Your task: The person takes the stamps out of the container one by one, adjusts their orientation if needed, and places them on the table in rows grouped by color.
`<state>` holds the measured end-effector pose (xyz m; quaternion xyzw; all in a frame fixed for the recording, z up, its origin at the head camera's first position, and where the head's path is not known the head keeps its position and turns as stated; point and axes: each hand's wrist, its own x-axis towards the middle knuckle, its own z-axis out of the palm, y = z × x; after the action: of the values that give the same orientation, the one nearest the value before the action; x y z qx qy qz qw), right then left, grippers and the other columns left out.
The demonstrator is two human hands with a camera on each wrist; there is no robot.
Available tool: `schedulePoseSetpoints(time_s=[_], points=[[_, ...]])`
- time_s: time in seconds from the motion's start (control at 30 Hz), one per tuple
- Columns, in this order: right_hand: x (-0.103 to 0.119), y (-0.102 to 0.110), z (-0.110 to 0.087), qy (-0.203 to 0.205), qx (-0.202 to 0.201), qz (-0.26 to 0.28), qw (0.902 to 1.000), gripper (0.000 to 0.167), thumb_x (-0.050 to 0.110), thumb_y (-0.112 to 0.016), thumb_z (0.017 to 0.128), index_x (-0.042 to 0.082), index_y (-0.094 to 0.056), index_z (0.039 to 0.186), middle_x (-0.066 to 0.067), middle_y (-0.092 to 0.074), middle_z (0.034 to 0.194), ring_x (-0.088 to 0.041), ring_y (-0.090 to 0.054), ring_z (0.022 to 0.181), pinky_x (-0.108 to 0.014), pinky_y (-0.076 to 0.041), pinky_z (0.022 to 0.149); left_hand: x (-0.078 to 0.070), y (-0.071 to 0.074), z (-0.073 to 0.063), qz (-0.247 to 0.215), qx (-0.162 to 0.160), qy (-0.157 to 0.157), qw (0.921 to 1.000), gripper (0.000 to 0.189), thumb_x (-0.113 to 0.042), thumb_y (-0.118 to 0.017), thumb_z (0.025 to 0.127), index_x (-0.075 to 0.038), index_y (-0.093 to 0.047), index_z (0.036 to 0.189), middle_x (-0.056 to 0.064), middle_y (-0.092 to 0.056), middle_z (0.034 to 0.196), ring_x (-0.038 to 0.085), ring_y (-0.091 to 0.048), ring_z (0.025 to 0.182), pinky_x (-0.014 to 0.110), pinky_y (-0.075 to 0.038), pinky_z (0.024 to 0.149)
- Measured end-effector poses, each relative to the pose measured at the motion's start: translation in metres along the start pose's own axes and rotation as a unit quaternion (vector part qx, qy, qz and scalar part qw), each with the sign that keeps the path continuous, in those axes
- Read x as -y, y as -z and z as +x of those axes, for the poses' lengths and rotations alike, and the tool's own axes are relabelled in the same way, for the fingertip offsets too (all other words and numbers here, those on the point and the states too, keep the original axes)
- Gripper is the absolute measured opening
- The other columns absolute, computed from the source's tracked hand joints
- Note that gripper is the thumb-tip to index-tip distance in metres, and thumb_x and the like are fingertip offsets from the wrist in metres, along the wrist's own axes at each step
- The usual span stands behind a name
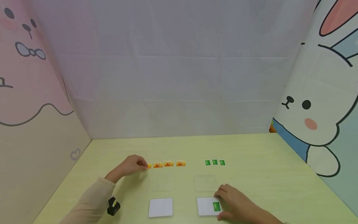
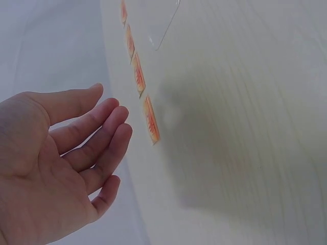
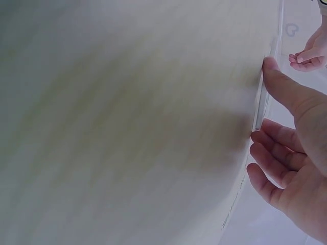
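My left hand point(image 1: 134, 165) hovers at the left end of a row of small orange picture pieces, fingers loosely bent. Its fingertips are nearest the leftmost orange piece point(image 2: 152, 120), and the left wrist view shows nothing in the hand. My right hand point(image 1: 237, 203) holds the right side of a flat white card point(image 1: 205, 206), thumb at the near corner and fingers at the far corner. On that card's right part lies a small green piece point(image 1: 216, 206). The right wrist view shows the card's thin edge point(image 3: 261, 107) between thumb and fingers.
Three green pieces point(image 1: 214, 162) lie in a row at the back right. Another white card point(image 1: 160, 207) sits left of the held one. Two transparent rounded squares, one left point(image 1: 163, 183) and one right point(image 1: 205, 183), lie behind the cards. Printed cloth walls surround the table.
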<state>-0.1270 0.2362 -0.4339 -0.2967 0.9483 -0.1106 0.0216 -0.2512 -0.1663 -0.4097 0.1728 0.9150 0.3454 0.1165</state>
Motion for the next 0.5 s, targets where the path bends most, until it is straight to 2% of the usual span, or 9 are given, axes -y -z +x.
schedulePoseSetpoints(time_s=[0.5], points=[[0.001,0.001,0.002,-0.016,0.025,0.002,0.9996,0.060,0.063,-0.069,0.074,0.014,-0.064,0.110,0.007,-0.061,0.107,-0.005,-0.051,0.092,-0.030,-0.051,0.088,-0.012,-0.011,-0.005,0.004,0.010,-0.019,0.9998,0.008,-0.010,-0.068,0.085,-0.003,-0.069,0.089,0.005,-0.069,0.084,0.010,-0.058,0.075,0.027,-0.047,0.067]])
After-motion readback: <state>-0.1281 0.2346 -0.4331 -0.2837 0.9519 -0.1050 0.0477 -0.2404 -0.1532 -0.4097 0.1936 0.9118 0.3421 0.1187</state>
